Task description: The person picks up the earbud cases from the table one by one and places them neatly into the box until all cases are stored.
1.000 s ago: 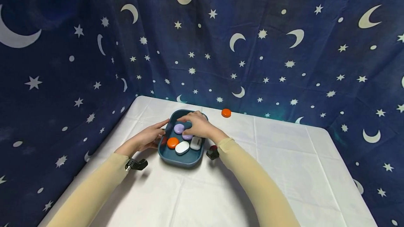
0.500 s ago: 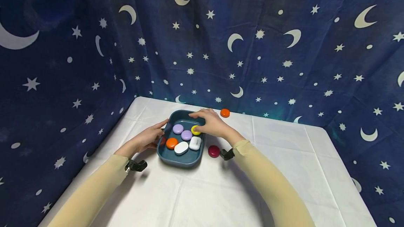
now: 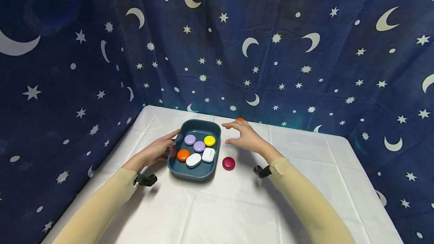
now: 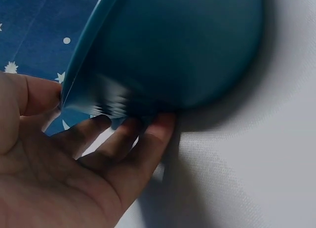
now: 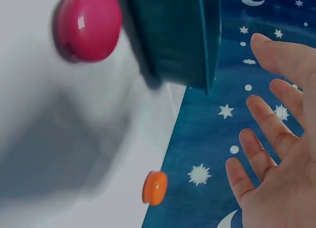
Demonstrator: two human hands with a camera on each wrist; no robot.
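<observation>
A dark teal tray (image 3: 194, 176) with a raised rim holds several smooth, glossy pieces. Among them are two purple discs (image 3: 190, 139), a yellow disc (image 3: 209, 141), an orange disc (image 3: 183, 155), a white oval piece (image 3: 193, 160) and a white rounded rectangular piece (image 3: 208, 155). My left hand (image 3: 157, 150) rests with relaxed fingers against the tray's left outer wall, fingertips touching it in the left wrist view. To the right of the tray, my right hand (image 3: 247, 138) hovers with spread fingers and holds nothing. Below it on the cloth lies a crimson disc (image 3: 228, 163).
Another orange disc (image 3: 240, 119), partly hidden behind my right hand, sits at the table's back edge. White cloth (image 3: 237, 206) covers the table. A dark blue curtain (image 3: 220, 48) with moons and stars hangs behind and at the left.
My right hand has drawn back rightward out of the tray, uncovering the yellow disc, which lies inside. The crimson disc has come into full view. My left hand stays at the tray.
</observation>
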